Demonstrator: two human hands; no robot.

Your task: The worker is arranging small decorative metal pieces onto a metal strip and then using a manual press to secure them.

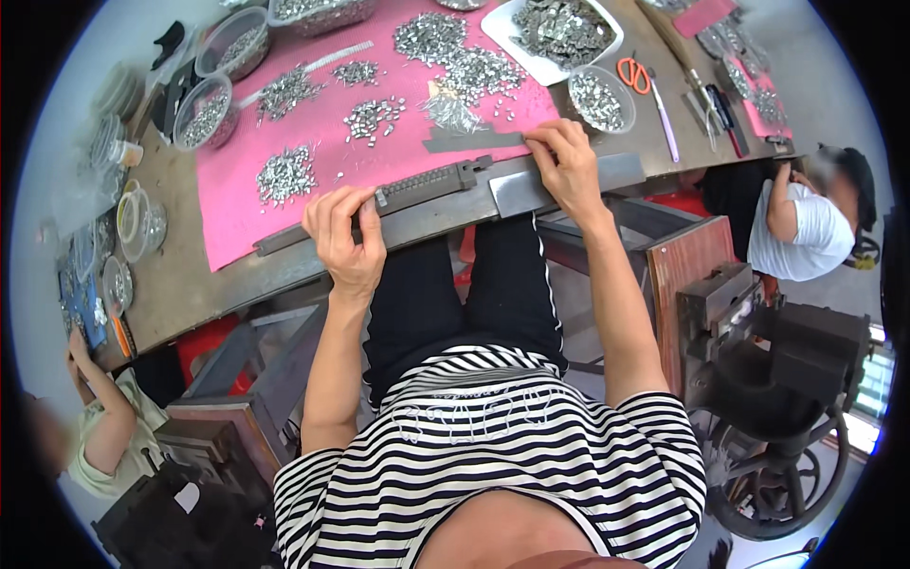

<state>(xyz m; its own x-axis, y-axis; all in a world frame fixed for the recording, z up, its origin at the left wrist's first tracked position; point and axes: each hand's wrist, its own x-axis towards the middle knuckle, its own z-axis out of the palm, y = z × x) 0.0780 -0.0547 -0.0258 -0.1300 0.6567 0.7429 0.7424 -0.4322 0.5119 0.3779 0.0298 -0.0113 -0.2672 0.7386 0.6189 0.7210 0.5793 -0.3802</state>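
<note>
A long dark metal bar [422, 190] with a row of small slots lies along the bench's near edge. My left hand [346, 237] is closed around its left part, thumb and fingertips together; anything small between them is hidden. My right hand [569, 171] pinches the right end of a flat grey metal strip [464, 140], which rests on the pink mat [227, 213] beyond the bar. Below that hand a shiny flat metal plate [519, 192] lies at the edge. Heaps of small silvery metal pieces [286, 177] are spread over the mat.
Tubs of metal parts [204, 114] stand at the left, with a white tray [493, 28] and a round clear tub [621, 83] behind right. Orange-handled scissors [633, 76] and a purple-handled tool [669, 137] lie beyond. Co-workers sit at both sides; a heavy hand-wheel press [773, 365] stands right.
</note>
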